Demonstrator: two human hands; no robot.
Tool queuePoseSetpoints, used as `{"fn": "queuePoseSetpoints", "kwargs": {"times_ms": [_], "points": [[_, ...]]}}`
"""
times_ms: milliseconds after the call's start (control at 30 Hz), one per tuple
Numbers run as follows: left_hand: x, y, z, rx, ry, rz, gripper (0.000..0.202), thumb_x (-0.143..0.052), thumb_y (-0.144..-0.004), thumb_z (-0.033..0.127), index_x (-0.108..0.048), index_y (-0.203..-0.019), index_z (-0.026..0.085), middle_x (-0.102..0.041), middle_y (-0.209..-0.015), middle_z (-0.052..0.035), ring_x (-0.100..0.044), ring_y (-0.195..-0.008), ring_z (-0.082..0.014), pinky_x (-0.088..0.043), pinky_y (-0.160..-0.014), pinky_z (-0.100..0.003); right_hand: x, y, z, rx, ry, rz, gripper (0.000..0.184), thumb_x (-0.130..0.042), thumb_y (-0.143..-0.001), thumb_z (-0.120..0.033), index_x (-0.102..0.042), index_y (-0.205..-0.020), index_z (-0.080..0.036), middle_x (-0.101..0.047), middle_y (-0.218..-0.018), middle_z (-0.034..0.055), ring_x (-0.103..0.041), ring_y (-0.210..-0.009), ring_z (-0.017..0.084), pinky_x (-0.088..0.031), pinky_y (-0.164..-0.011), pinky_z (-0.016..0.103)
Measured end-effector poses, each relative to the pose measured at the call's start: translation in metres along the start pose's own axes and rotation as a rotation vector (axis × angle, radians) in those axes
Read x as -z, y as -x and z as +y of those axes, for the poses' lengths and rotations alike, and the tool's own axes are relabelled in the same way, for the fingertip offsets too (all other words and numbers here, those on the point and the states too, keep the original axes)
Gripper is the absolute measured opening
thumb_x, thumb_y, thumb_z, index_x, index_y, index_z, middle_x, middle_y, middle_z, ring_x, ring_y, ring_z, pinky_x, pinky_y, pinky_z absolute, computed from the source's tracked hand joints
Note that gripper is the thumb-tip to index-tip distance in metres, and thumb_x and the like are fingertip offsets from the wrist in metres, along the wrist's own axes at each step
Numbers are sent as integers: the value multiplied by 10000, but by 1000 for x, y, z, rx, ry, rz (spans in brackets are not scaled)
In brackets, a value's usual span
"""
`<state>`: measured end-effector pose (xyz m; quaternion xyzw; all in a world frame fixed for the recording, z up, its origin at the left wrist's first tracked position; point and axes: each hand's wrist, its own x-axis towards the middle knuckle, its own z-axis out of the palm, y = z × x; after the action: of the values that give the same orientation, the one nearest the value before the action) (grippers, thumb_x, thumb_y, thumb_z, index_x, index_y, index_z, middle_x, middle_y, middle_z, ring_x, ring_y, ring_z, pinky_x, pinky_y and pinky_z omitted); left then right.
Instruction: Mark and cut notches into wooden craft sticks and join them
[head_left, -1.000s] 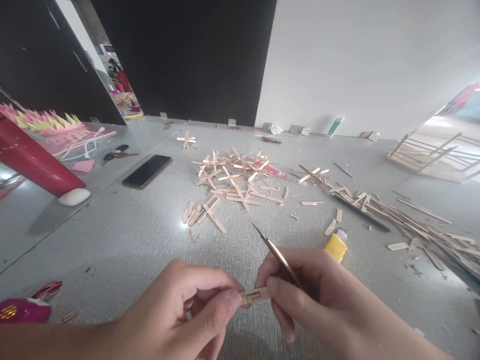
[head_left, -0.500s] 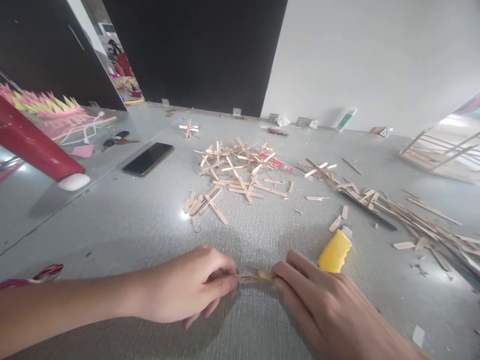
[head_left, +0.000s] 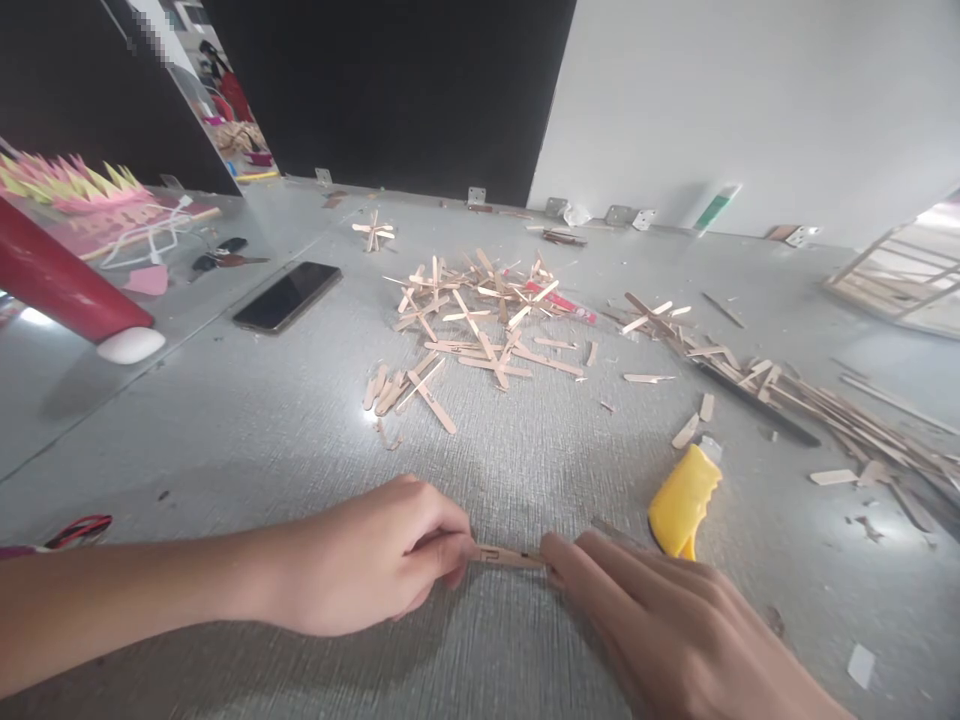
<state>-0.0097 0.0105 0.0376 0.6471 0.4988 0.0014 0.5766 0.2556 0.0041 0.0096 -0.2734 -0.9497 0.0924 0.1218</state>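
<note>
My left hand (head_left: pixel 382 560) is closed, pinching one end of a notched wooden craft stick (head_left: pixel 510 557) between thumb and fingers. The fingertips of my right hand (head_left: pixel 652 610) close on the stick's other end. Small slots show in the stick between the two hands. A thin grey strip (head_left: pixel 611 530), perhaps a blade, shows just beyond my right hand's fingers; I cannot tell whether it is held. Past that hand lies a yellow-handled cutter (head_left: pixel 684 500). Farther out is a pile of craft sticks (head_left: pixel 480 320), some joined into crosses.
A phone (head_left: pixel 288 297) lies left of the pile. A red tube with a white end (head_left: pixel 131 345) reaches in from the left. Long thin wood strips (head_left: pixel 847 415) and offcuts spread to the right. A black panel (head_left: pixel 405 90) and a white panel (head_left: pixel 720 110) stand behind.
The yellow-tipped blade that my right hand held against the stick is gone from there. My right fingers now grip the stick's end. The view has shifted slightly.
</note>
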Motion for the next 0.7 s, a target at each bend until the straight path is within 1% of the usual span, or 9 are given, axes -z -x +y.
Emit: {"fn": "queuePoseSetpoints", "kwargs": {"times_ms": [67,133,233,333,400,533,600,700], "points": [[0,0,-2,-24,-12,-1,408,-396,-1068,358,-510,-713,194,-492,-557,52,-433,-476,-88,-353,-490,-194,3,0,-1,71,3,-3,381,-332,-1027,-53,-559,-1332,-80,-671,-782,45,-627,-564,164,-480,-483,289],[0,0,-2,-33,-17,-2,420,-392,-1073,370,-508,-711,193,-490,-559,52,-436,-483,-90,-352,-496,-197,5,2,-1,110,21,0,440,-344,-1014,-70,-524,-1414,-35,-698,-792,66,-645,-569,176,-509,-487,295],[0,1,1,-49,-26,6,424,-392,-1072,365,-528,-711,191,-496,-561,45,-448,-484,-93,-348,-496,-199,6,5,-1,103,23,9,467,-404,-1000,-118,-550,-1441,-71,-728,-797,75,-669,-595,189,-548,-526,292],[0,1,3,-71,-56,34,434,-397,-1070,343,-503,-677,192,-500,-552,41,-452,-476,-91,-343,-499,-198,4,6,-1,89,23,13,467,-458,-994,-144,-577,-1445,-120,-747,-815,75,-683,-619,193,-566,-553,284],[-1,0,3,-78,-67,56,441,-401,-1072,340,-482,-664,193,-491,-545,44,-440,-473,-88,-335,-493,-195,2,6,-1,92,32,-7,458,-441,-1004,-137,-582,-1439,-101,-752,-841,84,-692,-643,195,-580,-569,290],[-2,0,1,-101,-91,47,447,-405,-1076,329,-469,-656,190,-489,-547,44,-442,-482,-84,-334,-491,-187,0,5,-1,112,61,-81,466,-322,-1044,-108,-543,-1441,-3,-740,-871,110,-698,-672,203,-596,-572,317],[-2,0,1,-97,-88,48,449,-399,-1078,325,-465,-654,189,-489,-545,42,-443,-481,-84,-333,-489,-188,0,5,-1,117,71,-99,474,-289,-1055,-100,-524,-1455,1,-738,-880,112,-697,-676,199,-598,-585,315],[-1,1,1,-92,-72,45,449,-398,-1078,334,-472,-659,190,-495,-548,38,-445,-480,-88,-335,-487,-191,2,6,-1,115,57,-77,464,-306,-1062,-130,-537,-1448,-17,-738,-863,109,-694,-666,195,-594,-589,302]]}}
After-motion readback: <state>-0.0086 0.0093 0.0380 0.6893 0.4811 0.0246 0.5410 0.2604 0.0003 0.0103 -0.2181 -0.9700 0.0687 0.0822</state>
